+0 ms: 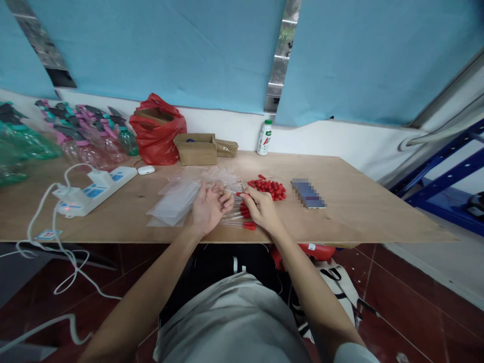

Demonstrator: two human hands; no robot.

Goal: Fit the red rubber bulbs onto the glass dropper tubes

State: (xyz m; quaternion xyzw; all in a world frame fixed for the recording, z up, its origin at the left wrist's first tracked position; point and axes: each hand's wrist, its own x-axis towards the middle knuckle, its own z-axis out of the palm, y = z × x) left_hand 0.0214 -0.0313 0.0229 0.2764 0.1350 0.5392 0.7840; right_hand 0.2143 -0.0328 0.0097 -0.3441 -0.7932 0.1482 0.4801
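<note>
My right hand (pixel 260 206) pinches the red rubber bulb (pixel 238 193) of a thin glass dropper between thumb and fingers. The dropper's clear tube points left, toward my left hand (pixel 212 206), which is turned palm up with its fingers loosely curled and the thumb apart. Whether the tube touches those fingers is hard to tell. Under and between the hands lie several droppers with red bulbs (pixel 249 226). A heap of loose clear tubes (pixel 223 174) spreads behind my left hand. Loose red bulbs (pixel 270 187) form a pile just beyond my right hand.
Clear plastic bags (pixel 172 204) lie left of my hands. A phone (pixel 308 193) rests to the right. Behind stand a cardboard box (pixel 196 151), a red bag (pixel 155 138) and a white bottle (pixel 264 138). A power strip (pixel 98 191) and spray bottles (pixel 91 146) occupy the left.
</note>
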